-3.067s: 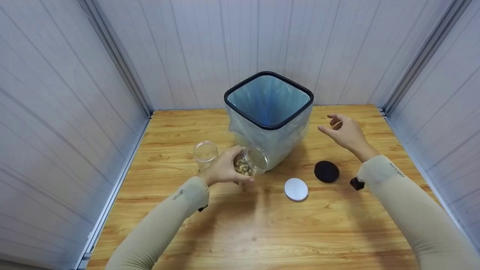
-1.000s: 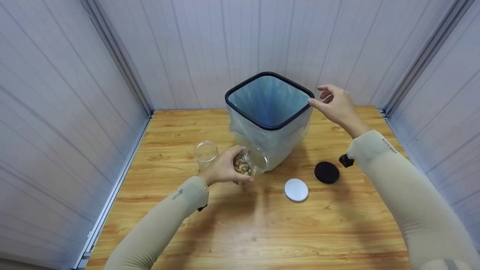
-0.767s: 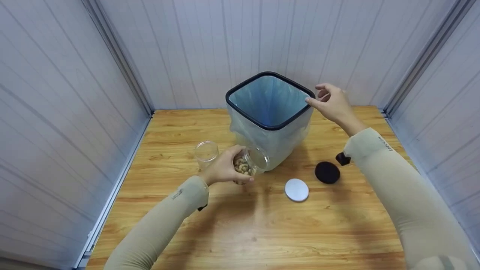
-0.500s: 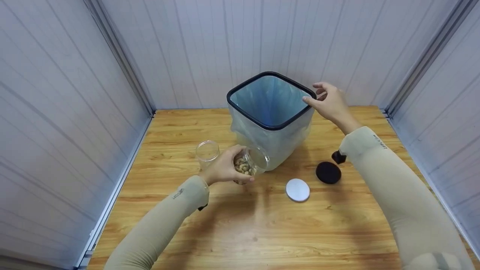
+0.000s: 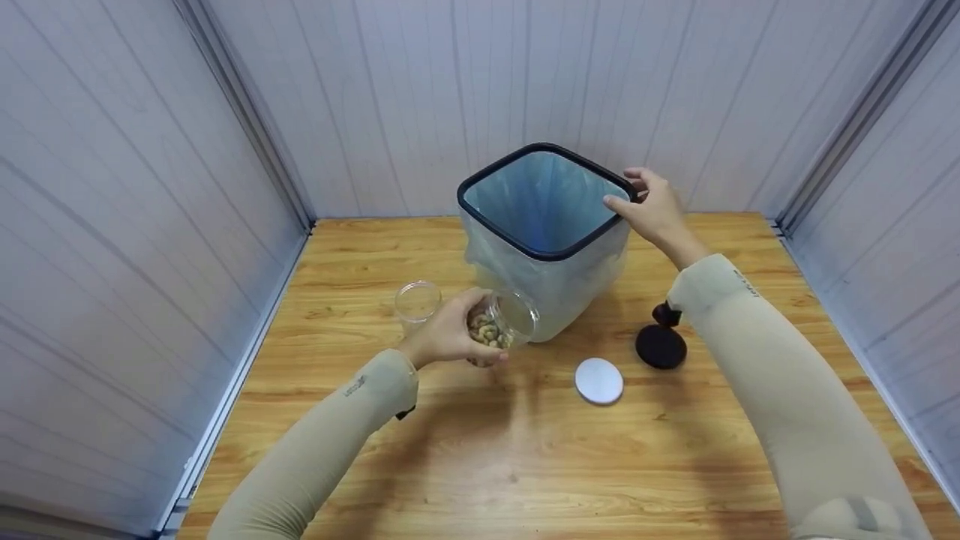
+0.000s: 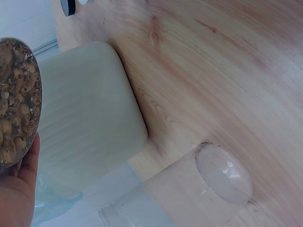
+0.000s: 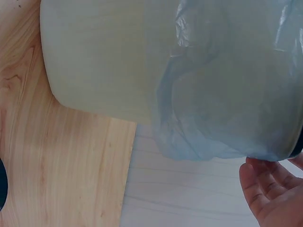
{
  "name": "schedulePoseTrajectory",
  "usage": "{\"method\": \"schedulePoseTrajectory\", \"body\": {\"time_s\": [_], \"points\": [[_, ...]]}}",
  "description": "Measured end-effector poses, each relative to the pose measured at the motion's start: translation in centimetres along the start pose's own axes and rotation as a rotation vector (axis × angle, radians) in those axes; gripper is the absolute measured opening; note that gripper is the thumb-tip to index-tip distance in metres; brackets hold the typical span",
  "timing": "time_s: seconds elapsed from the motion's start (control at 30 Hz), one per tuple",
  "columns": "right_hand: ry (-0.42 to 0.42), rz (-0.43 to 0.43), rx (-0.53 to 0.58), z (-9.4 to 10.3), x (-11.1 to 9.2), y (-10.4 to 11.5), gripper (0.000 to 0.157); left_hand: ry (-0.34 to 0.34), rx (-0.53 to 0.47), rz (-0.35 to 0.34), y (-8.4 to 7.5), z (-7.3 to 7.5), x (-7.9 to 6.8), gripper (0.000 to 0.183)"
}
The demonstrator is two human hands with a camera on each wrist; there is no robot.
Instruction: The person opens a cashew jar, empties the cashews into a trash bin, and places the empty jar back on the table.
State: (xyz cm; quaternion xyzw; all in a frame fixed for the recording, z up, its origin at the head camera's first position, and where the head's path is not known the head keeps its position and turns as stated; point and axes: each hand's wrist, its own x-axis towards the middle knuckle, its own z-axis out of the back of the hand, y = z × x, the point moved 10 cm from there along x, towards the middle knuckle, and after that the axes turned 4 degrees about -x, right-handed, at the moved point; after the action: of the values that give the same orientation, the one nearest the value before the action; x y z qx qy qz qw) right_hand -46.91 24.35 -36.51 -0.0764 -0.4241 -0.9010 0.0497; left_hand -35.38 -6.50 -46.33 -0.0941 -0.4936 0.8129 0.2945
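My left hand [image 5: 448, 330] grips a clear jar [image 5: 517, 318] of cashew nuts [image 5: 487, 331], tilted with its open mouth toward the right. Close in front of that mouth stands a trash can [image 5: 541, 257] with a black rim and a pale blue liner bag [image 5: 532, 199] folded over it. My right hand [image 5: 654, 210] holds the can's right corner, thumb over the rim and fingers outside. In the right wrist view the fingertips [image 7: 251, 165] meet the liner just below the rim. A second clear jar [image 6: 220, 175], without a lid, stands beside my left hand.
A white round lid [image 5: 599, 381] and a black round lid [image 5: 661, 346] lie on the wooden table [image 5: 480, 465], right of the jar. Pale panel walls [image 5: 510, 75] enclose the table at the back and on both sides.
My right hand has moved up and left from the table's right side to the can's rim, its thumb now over it. The left hand and its jar have stayed in place.
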Motion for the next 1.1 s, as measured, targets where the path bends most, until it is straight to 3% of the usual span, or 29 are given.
{"method": "schedulePoseTrajectory", "body": {"time_s": [0.33,0.9,1.1], "points": [[-0.156,-0.012,0.091,0.2,0.0,-0.2,0.057,-0.002,-0.033,-0.013,-0.2,0.4,0.0,0.08],[-0.198,-0.049,0.141,-0.5,-0.2,-0.8,0.058,-0.023,0.002,0.015,-0.5,1.9,0.0,0.086],[-0.204,-0.046,0.142,-0.5,-0.1,-0.8,0.058,-0.033,0.022,-0.021,-1.4,2.5,0.2,0.084]]}}
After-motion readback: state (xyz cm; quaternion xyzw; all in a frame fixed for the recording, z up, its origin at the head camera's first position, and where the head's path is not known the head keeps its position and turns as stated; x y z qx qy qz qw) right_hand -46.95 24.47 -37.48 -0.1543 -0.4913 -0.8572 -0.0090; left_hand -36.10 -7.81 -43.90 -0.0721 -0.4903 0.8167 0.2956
